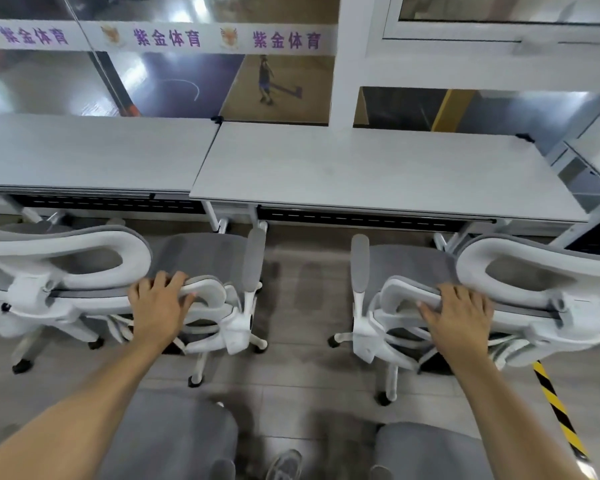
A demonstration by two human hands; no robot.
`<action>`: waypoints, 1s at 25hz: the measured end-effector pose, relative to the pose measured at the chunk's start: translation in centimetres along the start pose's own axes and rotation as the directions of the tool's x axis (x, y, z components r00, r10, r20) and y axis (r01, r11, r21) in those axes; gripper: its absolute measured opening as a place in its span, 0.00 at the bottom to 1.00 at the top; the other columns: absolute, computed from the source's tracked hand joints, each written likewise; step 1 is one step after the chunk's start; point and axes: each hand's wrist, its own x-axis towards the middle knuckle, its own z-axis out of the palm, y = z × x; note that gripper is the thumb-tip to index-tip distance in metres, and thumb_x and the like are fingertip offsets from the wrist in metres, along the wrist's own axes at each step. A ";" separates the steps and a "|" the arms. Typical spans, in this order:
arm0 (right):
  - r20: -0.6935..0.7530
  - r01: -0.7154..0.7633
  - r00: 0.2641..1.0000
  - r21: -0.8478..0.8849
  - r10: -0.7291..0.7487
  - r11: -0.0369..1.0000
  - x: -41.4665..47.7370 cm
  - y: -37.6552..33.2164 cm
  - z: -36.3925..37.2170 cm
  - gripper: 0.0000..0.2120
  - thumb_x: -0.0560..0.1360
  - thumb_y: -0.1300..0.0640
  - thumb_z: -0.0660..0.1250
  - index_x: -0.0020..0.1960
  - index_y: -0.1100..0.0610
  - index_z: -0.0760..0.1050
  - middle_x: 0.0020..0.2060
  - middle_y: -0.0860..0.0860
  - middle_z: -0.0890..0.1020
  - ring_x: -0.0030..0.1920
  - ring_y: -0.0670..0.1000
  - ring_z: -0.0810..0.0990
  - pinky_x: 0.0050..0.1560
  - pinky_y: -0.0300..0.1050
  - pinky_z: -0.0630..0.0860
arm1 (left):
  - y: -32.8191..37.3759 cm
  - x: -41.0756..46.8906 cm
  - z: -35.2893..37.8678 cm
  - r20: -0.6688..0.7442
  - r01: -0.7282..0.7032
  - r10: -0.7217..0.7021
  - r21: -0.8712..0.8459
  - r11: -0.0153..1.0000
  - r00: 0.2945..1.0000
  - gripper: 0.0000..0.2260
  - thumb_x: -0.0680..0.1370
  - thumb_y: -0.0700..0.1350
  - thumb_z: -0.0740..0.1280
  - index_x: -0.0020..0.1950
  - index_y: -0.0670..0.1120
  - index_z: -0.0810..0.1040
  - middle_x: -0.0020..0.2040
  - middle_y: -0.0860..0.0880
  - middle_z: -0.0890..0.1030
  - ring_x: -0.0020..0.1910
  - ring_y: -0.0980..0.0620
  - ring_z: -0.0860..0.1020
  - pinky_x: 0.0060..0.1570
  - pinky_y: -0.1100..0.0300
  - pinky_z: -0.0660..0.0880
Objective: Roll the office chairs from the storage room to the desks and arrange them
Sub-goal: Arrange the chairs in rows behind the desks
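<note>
Head view: hands (pixel 160 306) (pixel 459 315) grip curved white-framed grey-mesh chairs (pixel 201 258) (pixel 406 265).

White band (pixel 160 38) on glass reads "紫金体育" (repeated).

Even, bright indoor light, with soft dark shadows on the floor (pixel 291 292) under the chairs. White glare streaks smear the glass wall (pixel 146 74). Wide-angle distortion bends the tabletop (pixel 378 168) edges. The whole frame is slightly soft, blurriest toward the corners.
</note>
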 end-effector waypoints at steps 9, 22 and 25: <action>-0.005 -0.021 1.000 -0.007 0.021 1.000 -0.2 -0.7 0.4 0.22 0.71 0.40 0.64 0.52 0.58 0.75 0.47 0.59 0.79 0.52 0.63 0.75 0.58 0.58 0.64 | 3.8 -1.2 0.0 -0.076 -0.097 0.094 -0.037 0.995 0.993 0.10 0.76 0.53 0.69 0.54 0.52 0.77 0.45 0.48 0.73 0.44 0.44 0.69 0.52 0.46 0.63; 0.037 -0.049 0.998 -0.016 0.050 0.999 0.1 -0.7 0.1 0.18 0.72 0.44 0.73 0.52 0.56 0.76 0.47 0.57 0.79 0.52 0.63 0.75 0.62 0.59 0.65 | 5.7 -0.3 0.1 -0.045 -0.050 0.049 -0.035 0.998 0.998 0.12 0.74 0.52 0.72 0.55 0.52 0.76 0.45 0.47 0.73 0.44 0.43 0.69 0.51 0.47 0.64; 0.043 -0.048 0.998 -0.020 0.049 0.999 0.1 -0.6 0.3 0.19 0.72 0.43 0.73 0.53 0.56 0.75 0.47 0.56 0.79 0.53 0.62 0.75 0.63 0.58 0.64 | 5.8 0.3 0.4 -0.046 -0.043 0.040 -0.050 0.998 0.998 0.12 0.74 0.51 0.72 0.56 0.52 0.76 0.46 0.47 0.73 0.45 0.42 0.70 0.51 0.46 0.64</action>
